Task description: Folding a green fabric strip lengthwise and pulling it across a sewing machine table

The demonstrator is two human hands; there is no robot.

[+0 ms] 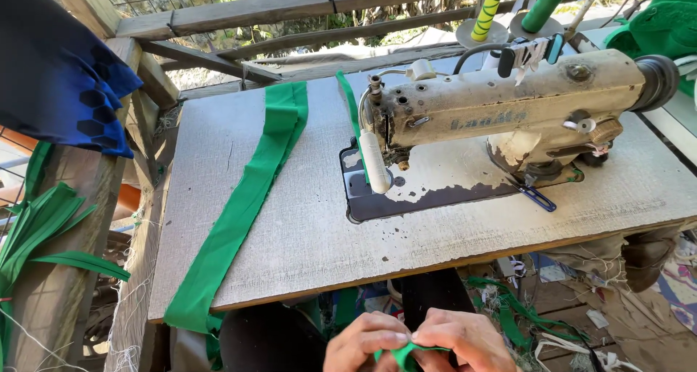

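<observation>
My left hand point(361, 343) and my right hand point(465, 341) are together at the bottom edge, below the table's front edge. Both pinch a small piece of green fabric point(401, 355) between fingers and thumbs. On the grey table point(305, 227) stands an old cream sewing machine point(501, 103), well above my hands. A long green fabric strip point(243, 198) lies across the table's left part and hangs over the front edge. A narrow green strip point(351, 107) runs behind the machine's needle end.
Thread cones, one yellow-green point(486, 13) and one green point(546, 5), stand behind the machine. Blue cloth point(58, 74) hangs on a wooden post at left, with green strips point(36, 227) below. Green fabric point(664, 20) is piled at top right. Scraps litter the floor point(573, 307).
</observation>
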